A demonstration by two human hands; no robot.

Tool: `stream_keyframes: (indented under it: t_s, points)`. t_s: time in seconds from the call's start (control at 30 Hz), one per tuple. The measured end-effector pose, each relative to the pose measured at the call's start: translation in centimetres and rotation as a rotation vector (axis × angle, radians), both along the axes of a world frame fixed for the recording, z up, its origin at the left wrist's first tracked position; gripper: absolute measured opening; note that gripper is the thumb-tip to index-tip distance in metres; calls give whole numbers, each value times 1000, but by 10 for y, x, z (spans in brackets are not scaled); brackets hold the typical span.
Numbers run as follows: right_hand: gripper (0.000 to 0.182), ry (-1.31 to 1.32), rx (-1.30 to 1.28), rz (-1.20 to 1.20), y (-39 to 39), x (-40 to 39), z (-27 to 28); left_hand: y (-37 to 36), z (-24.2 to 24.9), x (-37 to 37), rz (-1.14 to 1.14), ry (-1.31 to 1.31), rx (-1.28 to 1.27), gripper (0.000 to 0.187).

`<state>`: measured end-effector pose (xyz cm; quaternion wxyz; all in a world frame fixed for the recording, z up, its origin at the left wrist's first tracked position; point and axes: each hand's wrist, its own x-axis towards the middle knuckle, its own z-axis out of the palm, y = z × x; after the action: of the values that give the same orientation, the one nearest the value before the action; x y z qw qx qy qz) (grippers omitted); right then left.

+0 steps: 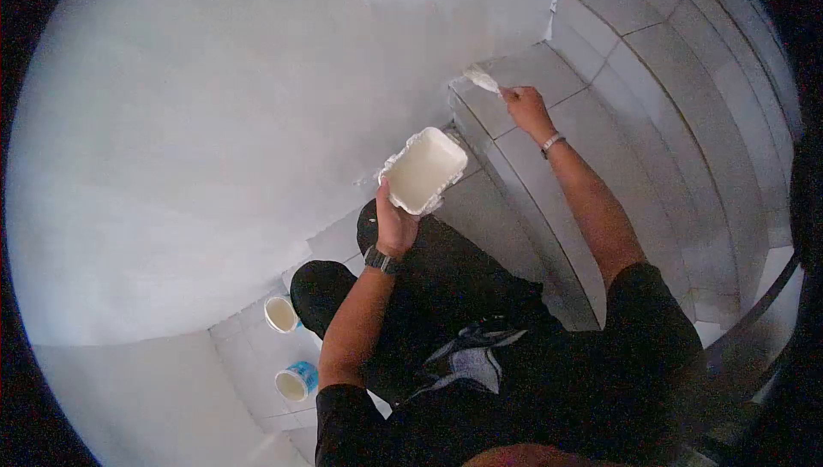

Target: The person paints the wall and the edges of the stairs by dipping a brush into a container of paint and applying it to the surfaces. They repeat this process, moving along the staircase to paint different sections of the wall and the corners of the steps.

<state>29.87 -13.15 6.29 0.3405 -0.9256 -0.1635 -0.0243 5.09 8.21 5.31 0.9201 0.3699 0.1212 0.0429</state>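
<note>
L hand (396, 229) grips tub (424, 170) at 12 o'clock, best kept lvl & near; R hand (525, 110) has fingers clenched on brush (482, 79) at 1 o'clock, where wall (257, 124) nears step (549, 73), so light, steady strokes w/ min. load suit.

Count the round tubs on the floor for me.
2. One tub sits right beside the left knee; the other, with a blue side, is farther back, beside the left arm. More could be hidden under the legs or arm.

Tiled floor (247, 354); two open tubs (297, 381) apparently stand on it.
</note>
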Motion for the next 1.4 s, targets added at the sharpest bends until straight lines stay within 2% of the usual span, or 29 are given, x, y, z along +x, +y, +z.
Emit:
stream_keyframes:
  t_s: [0.07,0.2,0.27,0.4,0.47,0.5,0.57,0.6,0.67,0.77,0.83,0.93,1.0,1.13,1.2,1.27,1.33,1.4]
  points:
    - [41,-68,72,34,6,13,1,0,-2,0,-2,-5,-4,59]
    - [40,-153,130,22,26,-5,87,1,1,-2,-24,10,-9,59]
    - [40,-205,641,10,28,-20,104,-3,7,-3,-32,-5,-13,60]
    - [41,-222,629,-37,23,-39,102,-4,13,-6,-37,22,8,61]
    - [39,-309,328,-5,14,-18,61,-3,15,-5,-60,-2,14,62]
    - [39,-311,328,-7,7,-4,30,-4,17,-6,-71,-12,23,63]
    - [39,-372,153,-27,-4,19,-22,-5,18,-6,-79,-25,33,64]
    - [39,-376,154,-27,-7,13,-14,-5,16,-7,-76,-21,19,64]
    - [41,-40,73,-64,-11,-7,7,-4,18,-5,-68,-21,8,64]
    - [42,-12,105,-70,-10,5,8,-5,20,-7,-65,13,21,64]
    - [33,-271,74,-5,-2,11,39,-3,16,-5,-87,-11,33,64]
    - [35,-305,228,21,16,-8,110,-5,13,-4,-22,25,-2,59]
    - [39,-236,529,-38,22,-24,129,-5,16,-5,-24,18,2,58]
    - [42,-354,680,-91,20,-22,91,-5,13,-4,-37,4,8,62]
    - [44,-216,345,-119,6,-2,52,-3,13,-6,-52,10,11,62]
    - [44,-234,258,-92,-5,5,15,-3,14,-5,-72,8,13,62]
    - [45,-253,171,-58,-14,4,8,-3,16,-5,-63,2,15,61]
    - [44,-66,84,-34,-18,1,9,-5,19,-7,-54,-10,14,60]
